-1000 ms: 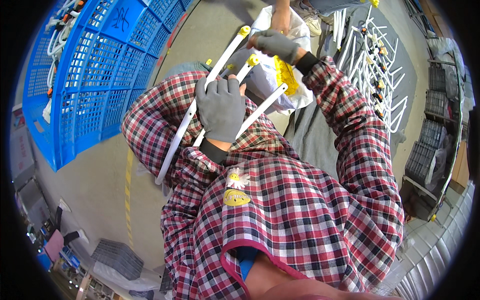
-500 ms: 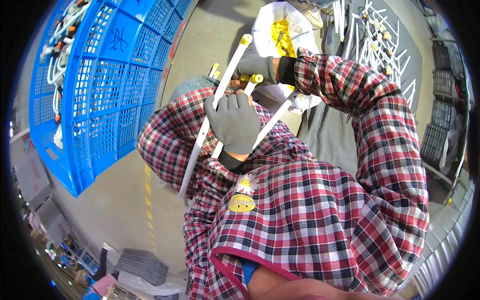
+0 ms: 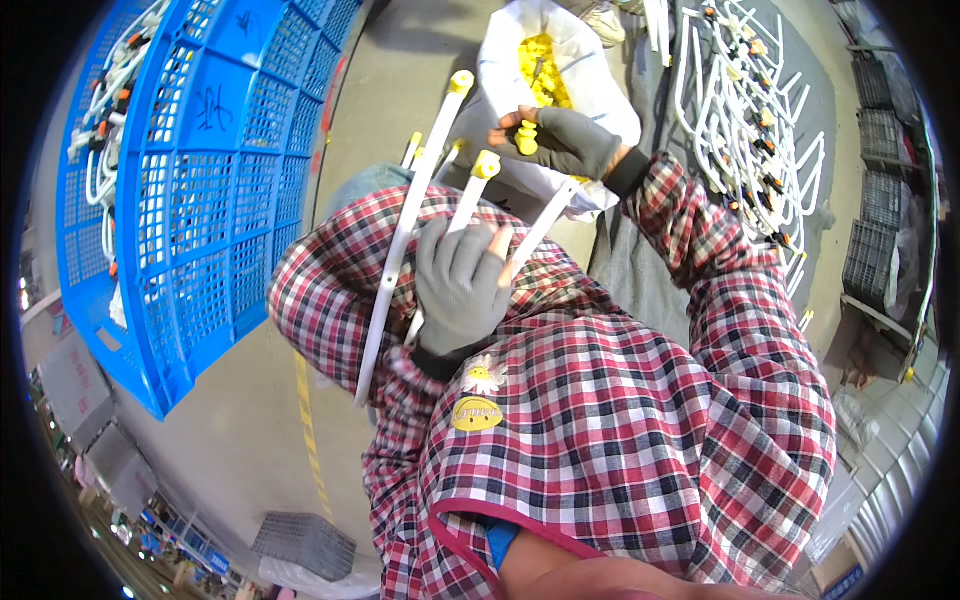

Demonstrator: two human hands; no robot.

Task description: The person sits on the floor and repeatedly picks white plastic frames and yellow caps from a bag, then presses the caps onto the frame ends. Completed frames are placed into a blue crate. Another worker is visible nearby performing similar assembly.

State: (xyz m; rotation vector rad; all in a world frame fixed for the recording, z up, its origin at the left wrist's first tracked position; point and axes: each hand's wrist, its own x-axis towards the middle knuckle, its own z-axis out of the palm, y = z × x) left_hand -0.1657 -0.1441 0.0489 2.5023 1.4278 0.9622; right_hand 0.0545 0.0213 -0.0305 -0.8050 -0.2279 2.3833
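Note:
My left hand (image 3: 460, 285), in a grey fingerless glove, is closed over white plastic tubes in front of my chest. One long white tube (image 3: 395, 260) slants up past it to a yellow cap (image 3: 461, 82). A shorter tube beside it ends in another yellow cap (image 3: 487, 165). Right of these, a third white tube (image 3: 543, 228) shows a bare end with a small hole. My right hand (image 3: 575, 143), gloved alike, pinches a small yellow plastic cap (image 3: 526, 137) between its fingertips, just in front of a white sack (image 3: 610, 90).
Loose yellow caps (image 3: 541, 65) lie inside the sack. A blue plastic crate (image 3: 210, 220) with white tubing stands at the left. Many bent white tubes (image 3: 745, 110) are spread on a dark cloth at the right. Grey crates (image 3: 875, 210) line the right edge.
My right hand has moved away from the tubes toward the sack, and a yellow cap now shows in its fingers. The left hand has lowered slightly with the tubes.

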